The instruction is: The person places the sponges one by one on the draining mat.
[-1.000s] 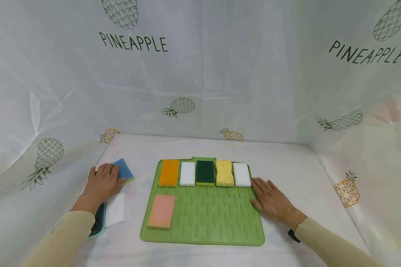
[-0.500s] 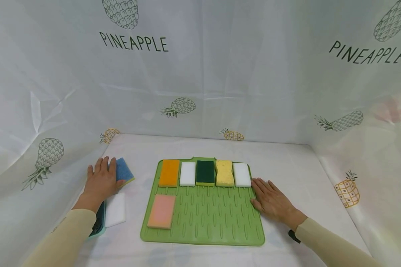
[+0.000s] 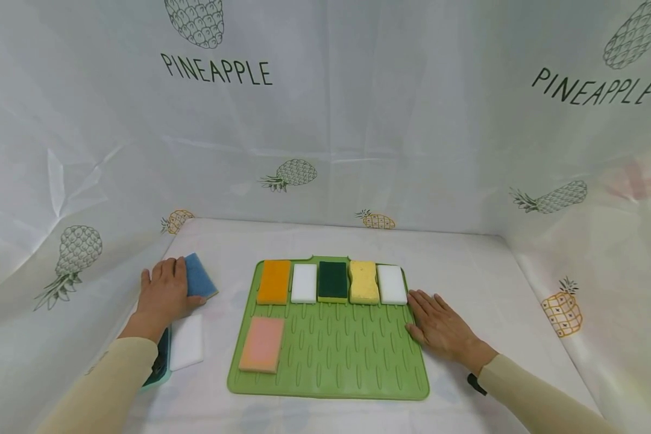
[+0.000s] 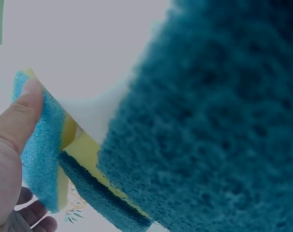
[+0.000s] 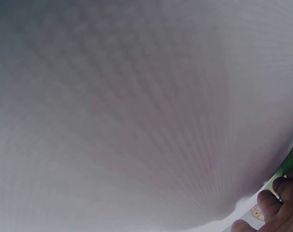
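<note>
In the head view my left hand (image 3: 163, 296) grips a blue sponge (image 3: 199, 277) at the left of the table. The left wrist view shows the thumb against the blue face of this sponge (image 4: 42, 150), with the other fingers behind it. At the right, my right hand (image 3: 439, 324) lies flat with straight fingers, touching the right edge of a green ridged mat (image 3: 347, 361). Along the mat's back stand an orange sponge (image 3: 274, 282), a white one (image 3: 304, 283), a dark green one (image 3: 333, 281), a yellow one (image 3: 364, 282) and another white one (image 3: 392, 284).
A pink sponge (image 3: 263, 343) lies at the mat's front left. Beside my left forearm are a white sponge (image 3: 187, 343) and a teal-rimmed container (image 3: 165, 375), partly hidden. Up close, the left wrist view shows a dark teal sponge (image 4: 219, 116) and a yellow-and-blue sponge (image 4: 108, 188).
My left fingers, stretched out beside the blue sponge half a second ago, have closed around it. The sponge has tipped and shifted slightly. My right hand keeps its place.
</note>
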Demonstrator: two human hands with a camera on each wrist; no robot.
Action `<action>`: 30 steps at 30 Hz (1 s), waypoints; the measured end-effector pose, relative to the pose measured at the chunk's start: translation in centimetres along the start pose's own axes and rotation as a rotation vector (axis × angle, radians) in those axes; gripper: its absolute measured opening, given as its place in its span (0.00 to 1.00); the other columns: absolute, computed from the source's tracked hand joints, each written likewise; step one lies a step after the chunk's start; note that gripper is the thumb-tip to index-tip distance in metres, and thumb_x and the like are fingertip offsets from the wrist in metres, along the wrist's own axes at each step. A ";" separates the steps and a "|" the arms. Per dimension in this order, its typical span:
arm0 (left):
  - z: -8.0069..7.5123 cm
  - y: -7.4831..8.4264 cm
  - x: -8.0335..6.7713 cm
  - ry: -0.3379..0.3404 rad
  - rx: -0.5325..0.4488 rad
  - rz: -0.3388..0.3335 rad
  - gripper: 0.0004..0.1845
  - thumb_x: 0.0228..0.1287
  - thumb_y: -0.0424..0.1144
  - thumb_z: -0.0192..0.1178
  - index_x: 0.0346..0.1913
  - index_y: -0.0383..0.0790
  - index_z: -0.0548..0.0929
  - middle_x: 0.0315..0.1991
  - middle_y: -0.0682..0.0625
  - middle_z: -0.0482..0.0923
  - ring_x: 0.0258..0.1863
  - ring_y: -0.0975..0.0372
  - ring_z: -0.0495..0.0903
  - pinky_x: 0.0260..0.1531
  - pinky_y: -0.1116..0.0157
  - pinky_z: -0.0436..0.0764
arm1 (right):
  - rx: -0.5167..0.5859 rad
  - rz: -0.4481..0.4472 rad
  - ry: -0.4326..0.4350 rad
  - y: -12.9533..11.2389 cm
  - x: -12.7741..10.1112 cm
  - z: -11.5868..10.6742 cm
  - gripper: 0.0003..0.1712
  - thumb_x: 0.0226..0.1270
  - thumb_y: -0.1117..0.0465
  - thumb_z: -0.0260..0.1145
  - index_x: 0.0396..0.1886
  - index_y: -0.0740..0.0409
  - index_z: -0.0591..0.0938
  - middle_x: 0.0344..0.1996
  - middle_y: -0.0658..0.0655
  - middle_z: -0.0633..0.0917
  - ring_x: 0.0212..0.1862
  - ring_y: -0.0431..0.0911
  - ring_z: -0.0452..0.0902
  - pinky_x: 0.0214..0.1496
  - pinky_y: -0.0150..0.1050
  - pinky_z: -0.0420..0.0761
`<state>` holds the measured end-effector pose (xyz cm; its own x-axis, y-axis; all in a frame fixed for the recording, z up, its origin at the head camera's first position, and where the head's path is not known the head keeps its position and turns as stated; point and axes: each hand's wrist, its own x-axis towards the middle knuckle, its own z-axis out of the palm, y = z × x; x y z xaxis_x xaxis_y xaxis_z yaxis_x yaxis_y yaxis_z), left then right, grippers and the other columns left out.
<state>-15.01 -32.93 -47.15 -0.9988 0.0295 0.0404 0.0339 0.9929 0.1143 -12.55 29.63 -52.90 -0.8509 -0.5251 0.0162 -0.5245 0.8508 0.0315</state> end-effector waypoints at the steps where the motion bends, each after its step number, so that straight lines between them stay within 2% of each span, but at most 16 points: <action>1: 0.0 0.0 0.0 0.003 0.000 0.002 0.63 0.55 0.53 0.81 0.75 0.16 0.53 0.70 0.18 0.56 0.71 0.25 0.53 0.69 0.22 0.50 | -0.002 0.001 0.000 0.0 0.0 0.0 0.43 0.83 0.42 0.55 0.82 0.68 0.63 0.80 0.65 0.66 0.81 0.61 0.62 0.81 0.61 0.63; 8: 0.0 0.2 0.2 0.028 -0.014 0.012 0.66 0.49 0.52 0.84 0.74 0.14 0.52 0.68 0.18 0.57 0.67 0.26 0.55 0.69 0.25 0.52 | -0.004 0.008 0.000 0.0 0.0 -0.1 0.43 0.83 0.42 0.55 0.82 0.68 0.63 0.80 0.65 0.66 0.81 0.61 0.62 0.81 0.61 0.63; 12: 0.0 0.2 0.2 0.011 -0.011 0.008 0.68 0.46 0.53 0.84 0.74 0.14 0.51 0.68 0.18 0.56 0.67 0.26 0.55 0.70 0.26 0.52 | -0.007 0.009 -0.001 0.0 -0.1 -0.1 0.43 0.83 0.41 0.55 0.82 0.68 0.63 0.80 0.65 0.66 0.81 0.61 0.62 0.81 0.61 0.63; 17: 0.2 0.0 0.4 -0.013 0.007 0.009 0.69 0.48 0.54 0.83 0.75 0.13 0.49 0.68 0.17 0.55 0.68 0.26 0.54 0.72 0.26 0.51 | -0.005 0.007 0.002 0.0 0.0 0.0 0.43 0.83 0.41 0.55 0.82 0.68 0.63 0.80 0.65 0.66 0.81 0.61 0.62 0.81 0.61 0.63; 20: 0.1 -0.1 0.6 -0.002 0.004 0.027 0.68 0.49 0.55 0.81 0.75 0.14 0.49 0.68 0.18 0.54 0.67 0.26 0.53 0.71 0.26 0.51 | -0.009 0.003 0.007 -0.1 0.0 0.1 0.43 0.83 0.41 0.55 0.81 0.68 0.64 0.80 0.65 0.67 0.81 0.61 0.63 0.81 0.61 0.63; 24: -0.5 0.8 0.7 0.098 -0.008 0.088 0.65 0.47 0.55 0.81 0.72 0.14 0.54 0.64 0.19 0.58 0.63 0.28 0.57 0.67 0.29 0.57 | -0.017 -0.003 0.013 -0.1 0.0 0.0 0.43 0.83 0.41 0.55 0.81 0.68 0.64 0.80 0.65 0.67 0.81 0.60 0.63 0.81 0.61 0.64; 28: -1.1 2.8 0.7 0.289 0.034 0.236 0.64 0.39 0.57 0.85 0.66 0.12 0.62 0.57 0.19 0.66 0.55 0.30 0.67 0.60 0.33 0.68 | -0.028 0.000 0.003 -0.1 0.0 0.0 0.43 0.83 0.41 0.55 0.81 0.68 0.64 0.81 0.65 0.66 0.81 0.60 0.62 0.81 0.60 0.63; 30: -1.3 4.1 0.6 0.342 0.063 0.297 0.65 0.36 0.58 0.86 0.65 0.11 0.65 0.55 0.19 0.69 0.54 0.31 0.70 0.58 0.34 0.71 | -0.030 0.003 -0.003 0.0 0.0 0.0 0.43 0.83 0.41 0.55 0.82 0.68 0.63 0.81 0.64 0.65 0.82 0.60 0.61 0.82 0.60 0.62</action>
<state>-15.40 -28.97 -45.41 -0.8761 0.2847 0.3892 0.3040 0.9526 -0.0124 -12.54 29.60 -52.91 -0.8525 -0.5226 0.0136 -0.5209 0.8514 0.0613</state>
